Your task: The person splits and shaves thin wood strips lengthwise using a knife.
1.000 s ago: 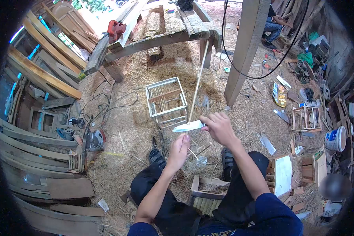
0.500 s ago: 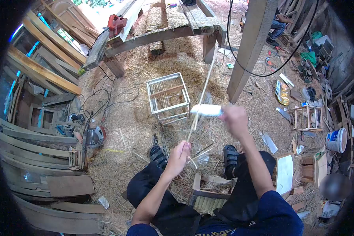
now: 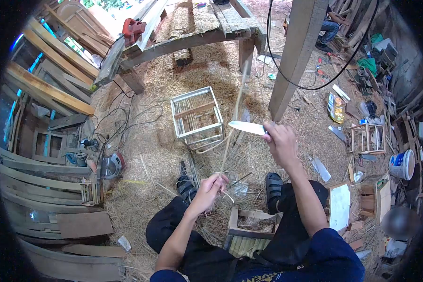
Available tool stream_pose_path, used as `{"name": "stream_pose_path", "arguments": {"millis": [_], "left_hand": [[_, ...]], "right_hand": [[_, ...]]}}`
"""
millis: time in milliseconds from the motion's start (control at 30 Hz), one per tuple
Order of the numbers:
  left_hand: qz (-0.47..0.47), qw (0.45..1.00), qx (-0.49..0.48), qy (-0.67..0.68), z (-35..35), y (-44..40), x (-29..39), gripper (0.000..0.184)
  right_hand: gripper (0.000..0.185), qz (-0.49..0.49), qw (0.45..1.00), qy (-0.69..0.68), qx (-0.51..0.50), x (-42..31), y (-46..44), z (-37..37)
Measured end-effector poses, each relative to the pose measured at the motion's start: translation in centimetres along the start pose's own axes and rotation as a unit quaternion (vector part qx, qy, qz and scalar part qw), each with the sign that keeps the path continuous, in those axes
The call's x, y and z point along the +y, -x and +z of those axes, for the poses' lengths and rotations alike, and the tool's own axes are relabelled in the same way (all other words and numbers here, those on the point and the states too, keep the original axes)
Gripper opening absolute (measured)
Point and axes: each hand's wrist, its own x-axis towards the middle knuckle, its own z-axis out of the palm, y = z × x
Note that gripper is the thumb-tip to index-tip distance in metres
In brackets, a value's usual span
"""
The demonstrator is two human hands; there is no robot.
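Note:
My left hand is closed around the lower part of a long thin bamboo strip, which stands upright and leans slightly right. A thin peeled sliver curls off the strip near the blade. In my right hand is a knife with a broad pale blade pointing left; my fingers wrap its dark handle. The blade tip lies at the strip, but whether it touches I cannot tell. Beyond the strip, a small wooden cage frame with thin bars stands on the floor.
Shavings cover the floor. A wooden workbench stands ahead, beside a wooden post. A circular saw and cables lie left. At right are another small cage and a white bucket. Another person sits far right.
The knife blade has turned from a blurred, broad view to a sharper, flatter one, still by the strip. A peeled sliver now bends out to the left. My left hand is slightly lower.

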Motion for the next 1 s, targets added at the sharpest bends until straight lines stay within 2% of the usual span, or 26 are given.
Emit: {"name": "stream_pose_path", "arguments": {"millis": [267,367,467,567,667,767,867,900,1000], "left_hand": [[-0.020,0.997,-0.029,-0.068,0.1,-0.9,-1.0,0.023],[-0.015,0.992,-0.075,-0.103,-0.1,-0.9,-1.7,0.021],[-0.011,0.994,-0.075,-0.078,0.2,-1.3,-1.9,0.020],[-0.067,0.993,-0.073,-0.062,0.6,-1.1,-0.7,0.026],[-0.006,0.990,-0.116,-0.078,0.9,-1.5,-0.5,0.038],[-0.023,0.997,-0.071,0.019,2.3,-2.3,0.5,0.045],[0.006,0.993,-0.034,0.117,2.7,-3.9,3.0,0.047],[0.011,0.985,-0.012,0.170,3.2,-4.4,3.5,0.043],[0.008,0.974,0.032,0.222,3.3,-5.2,5.3,0.034]], "right_hand": [[0.035,-0.066,0.993,-0.079,-0.065,-2.4,0.2,1.4],[0.033,-0.015,0.995,-0.073,0.059,-0.2,-0.6,2.1],[0.032,-0.001,0.998,-0.028,0.051,0.4,-1.6,0.2],[0.036,0.000,0.998,-0.055,0.029,-1.0,-1.7,-0.4],[0.040,-0.013,0.997,-0.071,0.026,-1.7,-1.5,0.1],[0.040,-0.018,0.995,-0.093,0.026,-2.4,-1.7,0.3],[0.038,-0.031,0.992,-0.114,0.034,-3.4,-1.9,0.7],[0.038,-0.033,0.992,-0.116,0.037,-3.6,-1.9,0.9],[0.036,-0.039,0.991,-0.127,0.031,-4.2,-2.1,1.0]]}}
